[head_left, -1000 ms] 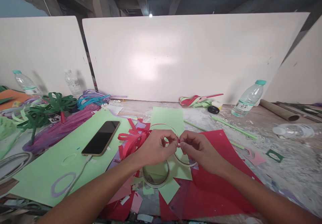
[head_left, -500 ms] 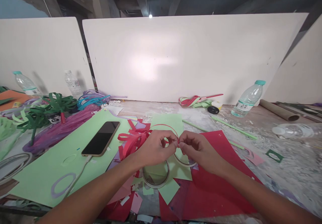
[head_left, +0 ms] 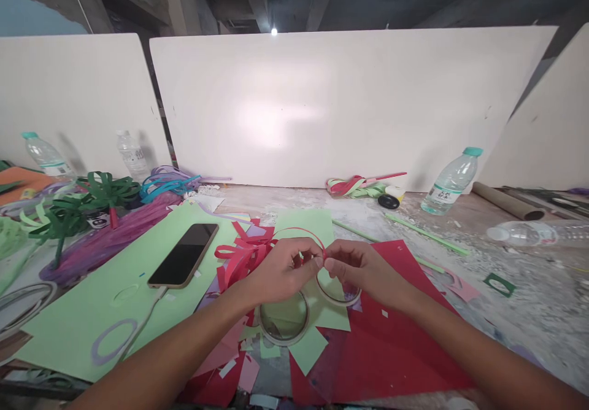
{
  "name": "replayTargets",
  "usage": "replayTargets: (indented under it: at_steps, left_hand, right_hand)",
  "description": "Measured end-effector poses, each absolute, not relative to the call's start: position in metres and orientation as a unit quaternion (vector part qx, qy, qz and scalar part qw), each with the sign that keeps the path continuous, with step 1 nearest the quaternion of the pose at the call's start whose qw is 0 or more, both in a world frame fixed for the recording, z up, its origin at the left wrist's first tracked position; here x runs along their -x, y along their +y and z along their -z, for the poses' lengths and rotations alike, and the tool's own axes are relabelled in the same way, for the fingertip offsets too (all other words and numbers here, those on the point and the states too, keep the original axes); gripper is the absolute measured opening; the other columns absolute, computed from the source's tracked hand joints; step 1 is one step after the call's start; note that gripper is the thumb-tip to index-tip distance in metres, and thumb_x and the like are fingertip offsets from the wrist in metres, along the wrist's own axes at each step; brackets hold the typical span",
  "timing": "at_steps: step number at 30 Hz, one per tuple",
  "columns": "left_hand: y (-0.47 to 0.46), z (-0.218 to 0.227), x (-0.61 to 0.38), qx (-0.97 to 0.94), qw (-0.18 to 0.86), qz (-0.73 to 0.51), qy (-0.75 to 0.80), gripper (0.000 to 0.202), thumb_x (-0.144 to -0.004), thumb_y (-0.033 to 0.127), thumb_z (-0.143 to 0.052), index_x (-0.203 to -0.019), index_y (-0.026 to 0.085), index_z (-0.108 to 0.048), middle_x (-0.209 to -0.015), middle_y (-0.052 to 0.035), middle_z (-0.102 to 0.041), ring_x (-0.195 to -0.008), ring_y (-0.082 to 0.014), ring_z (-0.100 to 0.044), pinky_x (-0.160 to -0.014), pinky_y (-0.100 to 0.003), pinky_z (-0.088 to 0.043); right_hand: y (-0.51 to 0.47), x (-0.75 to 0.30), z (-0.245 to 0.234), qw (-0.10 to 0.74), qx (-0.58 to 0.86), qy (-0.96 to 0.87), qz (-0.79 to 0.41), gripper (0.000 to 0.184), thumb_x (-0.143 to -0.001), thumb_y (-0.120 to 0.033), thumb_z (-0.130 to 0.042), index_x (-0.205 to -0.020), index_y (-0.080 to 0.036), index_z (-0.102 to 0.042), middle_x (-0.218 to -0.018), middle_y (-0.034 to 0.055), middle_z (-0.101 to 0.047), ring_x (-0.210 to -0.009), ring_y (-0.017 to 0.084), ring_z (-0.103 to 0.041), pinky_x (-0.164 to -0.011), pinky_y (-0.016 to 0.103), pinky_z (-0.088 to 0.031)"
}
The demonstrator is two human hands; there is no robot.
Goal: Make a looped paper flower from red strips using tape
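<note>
My left hand (head_left: 292, 267) and my right hand (head_left: 361, 269) meet fingertip to fingertip over the middle of the table. Both pinch one end of a thin red paper strip (head_left: 304, 231), which arches back behind my left hand. Looped red paper strips (head_left: 242, 253) lie in a bunch just left of my left hand. Beneath my hands are a roll of clear tape (head_left: 284, 340) and a second tape roll (head_left: 338, 301), partly covered by my right hand. Red paper sheet (head_left: 372, 342) spreads under my right forearm, and light green paper (head_left: 313, 218) lies behind my hands.
At left, a phone (head_left: 184, 255) with a white cable rests on a large green sheet (head_left: 69, 330). Dark green paper curls (head_left: 110, 190) stand beyond it. Toward the right are a leaning water bottle (head_left: 451, 183), a cardboard tube (head_left: 508, 201) and a lying bottle (head_left: 543, 234). A white board (head_left: 368, 109) closes the back.
Hands stay nearly in place, still pinching the red strip with slight finger movement. A small pale scrap now shows on the red sheet below my right hand. The view has shifted slightly.
</note>
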State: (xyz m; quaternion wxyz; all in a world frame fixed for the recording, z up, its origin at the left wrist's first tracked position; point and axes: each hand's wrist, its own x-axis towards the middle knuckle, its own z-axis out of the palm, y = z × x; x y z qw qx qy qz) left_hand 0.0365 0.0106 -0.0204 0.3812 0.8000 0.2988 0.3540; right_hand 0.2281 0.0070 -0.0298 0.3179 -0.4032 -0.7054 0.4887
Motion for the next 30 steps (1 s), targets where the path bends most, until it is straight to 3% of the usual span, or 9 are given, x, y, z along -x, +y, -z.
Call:
replayTargets:
  at_steps: [6,15,20,25,27,30]
  left_hand:
    - [0.011,0.023,-0.040,-0.796,0.353,-0.365,0.331,0.016,-0.084,0.022,-0.052,-0.071,0.015,-0.054,-0.065,0.0033,-0.046,-0.059,-0.0082,-0.039,-0.056,-0.020,-0.032]
    - [0.014,0.021,-0.038,-0.742,0.420,-0.379,0.359,0.025,-0.088,0.030,-0.045,-0.067,0.016,-0.048,-0.062,0.0046,-0.037,-0.058,-0.0089,-0.037,-0.054,-0.021,-0.029]
    - [0.016,0.021,-0.032,-0.717,0.455,-0.410,0.333,0.022,-0.082,0.023,-0.044,-0.061,0.016,-0.048,-0.059,0.0024,-0.043,-0.059,-0.0115,-0.042,-0.057,-0.025,-0.033]
    - [0.020,0.018,-0.020,-0.710,0.492,-0.433,0.256,0.020,-0.069,0.017,-0.040,-0.049,0.018,-0.039,-0.055,-0.0006,-0.044,-0.055,-0.0130,-0.040,-0.059,-0.029,-0.034]
    - [0.022,0.015,-0.014,-0.709,0.502,-0.434,0.236,0.019,-0.066,0.020,-0.039,-0.048,0.019,-0.037,-0.051,-0.0014,-0.043,-0.052,-0.0136,-0.038,-0.059,-0.031,-0.035]
    - [0.026,0.007,-0.005,-0.695,0.519,-0.441,0.230,0.019,-0.064,0.025,-0.039,-0.047,0.020,-0.032,-0.047,-0.0026,-0.043,-0.048,-0.0142,-0.035,-0.056,-0.033,-0.035]
  right_hand:
    - [0.009,-0.230,0.033,0.336,0.405,-0.673,-0.519,0.029,-0.082,-0.047,-0.062,-0.077,-0.018,-0.058,-0.064,-0.0026,-0.049,-0.052,0.009,-0.043,-0.046,0.021,-0.031]
    - [0.000,-0.222,0.034,0.298,0.401,-0.731,-0.465,0.017,-0.086,-0.031,-0.053,-0.076,-0.018,-0.058,-0.063,-0.0029,-0.046,-0.054,0.009,-0.038,-0.048,0.022,-0.029]
    - [0.007,-0.223,0.035,0.288,0.438,-0.759,-0.386,0.016,-0.087,-0.032,-0.051,-0.095,-0.021,-0.060,-0.077,0.0017,-0.056,-0.065,0.014,-0.048,-0.056,0.025,-0.038]
    - [0.030,-0.210,0.044,0.254,0.473,-0.790,-0.296,0.039,-0.080,-0.046,-0.060,-0.111,-0.023,-0.058,-0.103,0.0092,-0.058,-0.075,0.018,-0.055,-0.063,0.029,-0.041]
    - [0.039,-0.200,0.048,0.240,0.468,-0.812,-0.253,0.038,-0.076,-0.048,-0.063,-0.105,-0.022,-0.061,-0.101,0.0096,-0.060,-0.076,0.020,-0.055,-0.062,0.029,-0.039]
    - [0.052,-0.188,0.051,0.237,0.474,-0.819,-0.218,0.019,-0.077,-0.039,-0.062,-0.075,-0.020,-0.060,-0.072,0.0037,-0.059,-0.066,0.018,-0.050,-0.057,0.027,-0.032]
